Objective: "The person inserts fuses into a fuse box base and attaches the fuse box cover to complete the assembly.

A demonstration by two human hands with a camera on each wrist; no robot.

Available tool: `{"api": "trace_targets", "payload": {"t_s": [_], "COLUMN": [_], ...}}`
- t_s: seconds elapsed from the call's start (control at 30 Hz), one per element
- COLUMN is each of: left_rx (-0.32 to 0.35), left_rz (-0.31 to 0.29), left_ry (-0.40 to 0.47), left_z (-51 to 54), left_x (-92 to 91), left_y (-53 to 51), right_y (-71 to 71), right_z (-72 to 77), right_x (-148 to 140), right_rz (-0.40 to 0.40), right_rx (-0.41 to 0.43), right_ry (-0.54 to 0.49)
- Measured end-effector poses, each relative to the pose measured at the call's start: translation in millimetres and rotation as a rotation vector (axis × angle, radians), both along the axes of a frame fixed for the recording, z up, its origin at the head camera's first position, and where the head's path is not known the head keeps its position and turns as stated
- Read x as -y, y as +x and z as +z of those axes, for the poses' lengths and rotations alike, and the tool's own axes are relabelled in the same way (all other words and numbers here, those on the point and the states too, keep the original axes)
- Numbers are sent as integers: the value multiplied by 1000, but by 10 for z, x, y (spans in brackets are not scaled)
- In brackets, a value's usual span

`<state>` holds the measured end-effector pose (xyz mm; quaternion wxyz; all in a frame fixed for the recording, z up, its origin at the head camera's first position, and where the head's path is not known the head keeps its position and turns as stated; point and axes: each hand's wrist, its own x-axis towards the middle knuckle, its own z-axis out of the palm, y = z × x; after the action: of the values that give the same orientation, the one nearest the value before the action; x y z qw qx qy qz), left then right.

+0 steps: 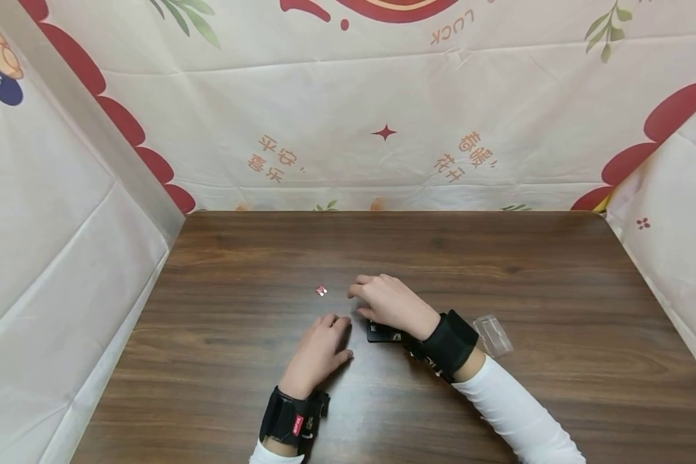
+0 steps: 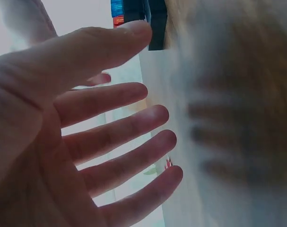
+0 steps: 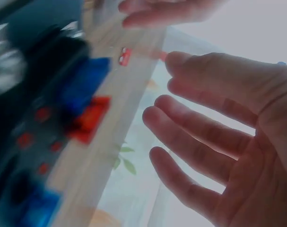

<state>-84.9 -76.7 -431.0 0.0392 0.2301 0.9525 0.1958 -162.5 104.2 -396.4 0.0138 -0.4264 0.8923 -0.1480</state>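
Note:
My left hand (image 1: 318,354) is just above the wooden table, its fingers extended and nothing held. My right hand (image 1: 396,304) is over a black flat item (image 1: 383,332), fingers loosely bent, with nothing visible in its grasp; the hand covers part of that item. Up close in the right wrist view, blurred dark objects carry red dots, with a blue piece (image 3: 86,85) and a red piece (image 3: 91,120) beside them. A small red shiny piece (image 1: 321,290) lies on the table beyond the left hand's fingertips; its kind is too small to tell.
Beside the right wrist stands a clear plastic box (image 1: 493,335). The wooden tabletop (image 1: 238,270) meets a printed white cloth (image 1: 336,109) at the back, and cloth also hangs at both sides. Black bands are worn on both wrists.

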Motion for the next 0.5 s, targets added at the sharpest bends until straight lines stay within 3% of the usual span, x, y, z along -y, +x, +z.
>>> {"api": "trace_targets", "payload": {"t_s": [0.5], "left_rx": [9], "left_rz": [87], "left_ry": [25], "left_z": [3], "left_x": [192], "left_y": [261], "right_y": [-132], "right_z": [78], "right_x": [500], "right_rz": [48], "right_rx": [1], "right_ry": [50]}}
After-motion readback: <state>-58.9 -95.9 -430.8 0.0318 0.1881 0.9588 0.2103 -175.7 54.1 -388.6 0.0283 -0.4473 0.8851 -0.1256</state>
